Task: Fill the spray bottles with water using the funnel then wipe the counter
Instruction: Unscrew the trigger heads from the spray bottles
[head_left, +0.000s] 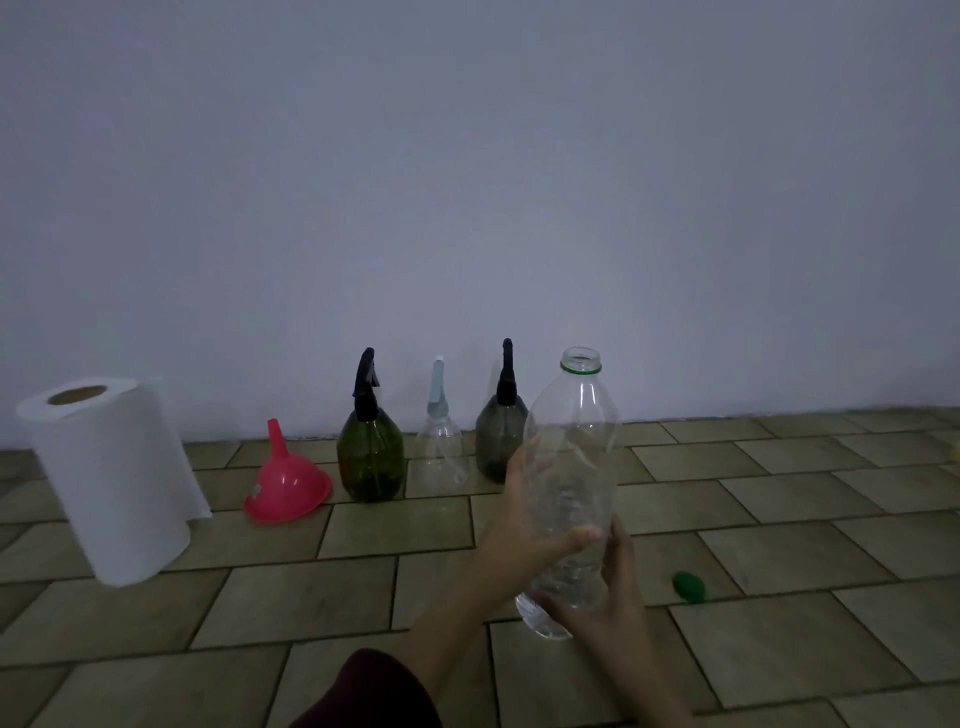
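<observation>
I hold a clear plastic water bottle (571, 467) upright above the tiled counter (311, 613), its cap off and a green ring at the neck. My left hand (524, 525) grips its middle from the left. My right hand (602, 597) holds its base. Against the wall stand three spray bottles: a green one (370, 457) with a black sprayer, a clear one (440, 452) with a pale blue sprayer, and a dark grey one (496, 441) partly hidden behind the water bottle. A red funnel (288, 488) rests mouth down left of them.
A white paper towel roll (111, 478) stands upright at the left. The green bottle cap (689, 587) lies on the tiles to the right of my hands. A plain wall (467, 182) closes the back of the counter.
</observation>
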